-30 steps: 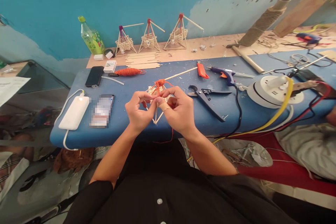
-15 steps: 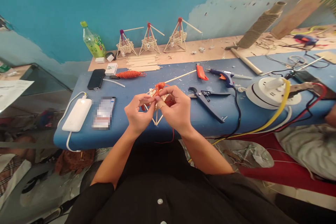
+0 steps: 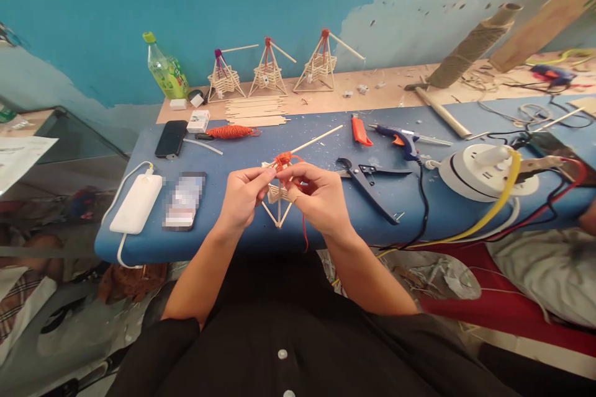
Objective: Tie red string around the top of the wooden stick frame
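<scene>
In front of me a small pyramid frame of thin wooden sticks stands on the blue table, one long stick reaching out from its top to the upper right. Orange yarn is wound round its apex. My left hand is closed in a pinch at the yarn just left of the apex. On the other side my right hand has its fingers closed on the yarn, and a loose end hangs below it over the table edge. My fingertips hide part of the wrapping.
Three similar stick frames stand at the back beside a bottle. Loose sticks, an orange yarn bundle and phones lie leftward. Cutters, a glue gun and a power strip lie rightward.
My hands have moved slightly apart at the apex, with my left fingers straighter. More of the frame shows between them, and the hanging yarn end has shifted.
</scene>
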Motion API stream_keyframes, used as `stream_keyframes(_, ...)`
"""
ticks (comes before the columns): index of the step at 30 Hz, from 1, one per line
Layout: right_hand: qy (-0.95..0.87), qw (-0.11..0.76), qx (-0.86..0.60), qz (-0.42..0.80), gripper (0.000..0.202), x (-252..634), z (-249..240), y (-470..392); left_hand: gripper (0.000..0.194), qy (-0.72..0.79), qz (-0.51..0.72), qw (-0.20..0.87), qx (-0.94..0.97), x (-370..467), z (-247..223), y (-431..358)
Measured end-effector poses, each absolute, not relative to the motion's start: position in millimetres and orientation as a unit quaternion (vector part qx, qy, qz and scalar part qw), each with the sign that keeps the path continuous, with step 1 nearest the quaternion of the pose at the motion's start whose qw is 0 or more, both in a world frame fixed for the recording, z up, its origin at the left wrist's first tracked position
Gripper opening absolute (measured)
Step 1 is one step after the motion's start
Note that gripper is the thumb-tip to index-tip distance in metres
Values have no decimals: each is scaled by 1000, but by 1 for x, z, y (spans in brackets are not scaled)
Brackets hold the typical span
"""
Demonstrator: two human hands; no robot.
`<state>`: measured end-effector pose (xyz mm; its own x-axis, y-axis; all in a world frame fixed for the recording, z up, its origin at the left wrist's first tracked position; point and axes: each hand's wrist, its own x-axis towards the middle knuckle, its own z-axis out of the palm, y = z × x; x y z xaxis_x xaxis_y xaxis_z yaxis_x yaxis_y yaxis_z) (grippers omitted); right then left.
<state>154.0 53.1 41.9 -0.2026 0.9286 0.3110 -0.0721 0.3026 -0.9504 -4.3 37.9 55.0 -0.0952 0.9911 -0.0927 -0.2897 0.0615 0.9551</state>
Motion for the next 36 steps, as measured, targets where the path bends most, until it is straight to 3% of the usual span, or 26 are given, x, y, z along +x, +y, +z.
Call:
stream_keyframes(6,-588,532,-365,488,9,155,45,55,48,451,577,594,334,0,67,37)
stream_keyframes(21,-607,617,-376,332,9,140,46,37,42,423,599,621,277,5,66,42)
stream_keyframes(36,-491,609,-394,482,9,132,44,36,31,416,605,620,277,7,62,42)
